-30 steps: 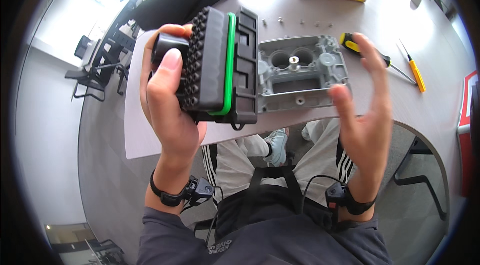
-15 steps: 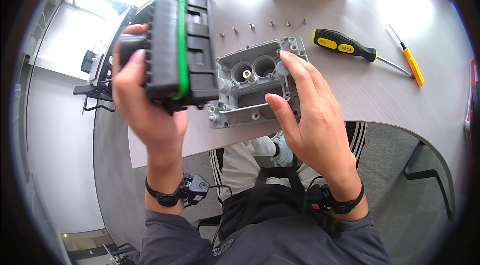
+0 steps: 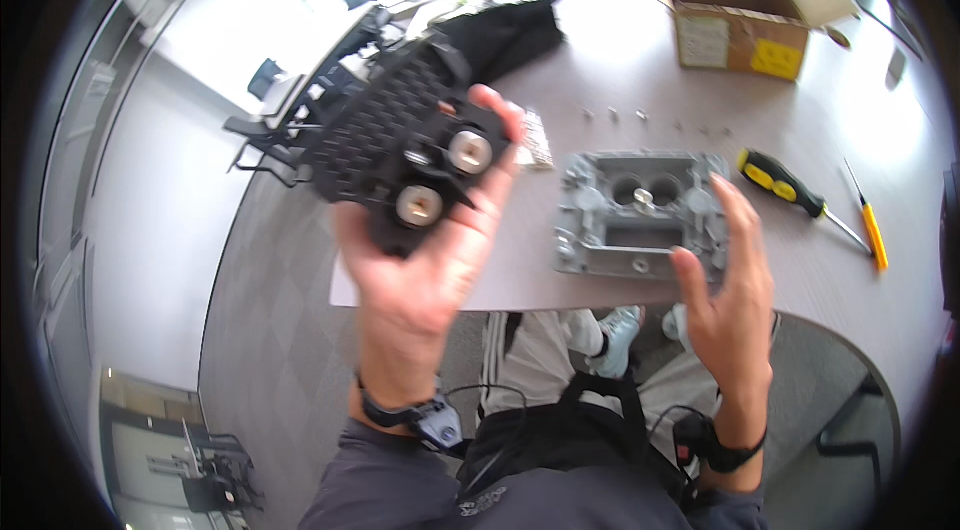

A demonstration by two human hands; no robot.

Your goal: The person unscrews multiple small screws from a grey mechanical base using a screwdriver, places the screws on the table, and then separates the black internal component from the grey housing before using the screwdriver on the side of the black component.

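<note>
My left hand (image 3: 425,285) is raised above the table's left part, palm up, its fingers closed round a black connector block (image 3: 385,125). Rows of small holes cover one part of the block, and two round metal contacts face up near my palm. To the right, a grey metal housing (image 3: 615,263) lies flat on the table, showing two round wells and a rectangular opening. My right hand (image 3: 738,315) is at the housing's right end with thumb and fingers apart; whether it touches the housing I cannot tell.
Several small screws (image 3: 642,116) stand in a row behind the housing. A black-yellow screwdriver (image 3: 780,180) and a thin yellow screwdriver (image 3: 875,238) lie at the right. An open cardboard box (image 3: 735,42) stands at the back. A small bag (image 3: 538,142) and black plastic (image 3: 505,35) lie beyond my left hand.
My left hand has turned the connector block over, so its holes and metal contacts now show instead of the green strip. The whole view has shifted left. My right hand stays by the housing.
</note>
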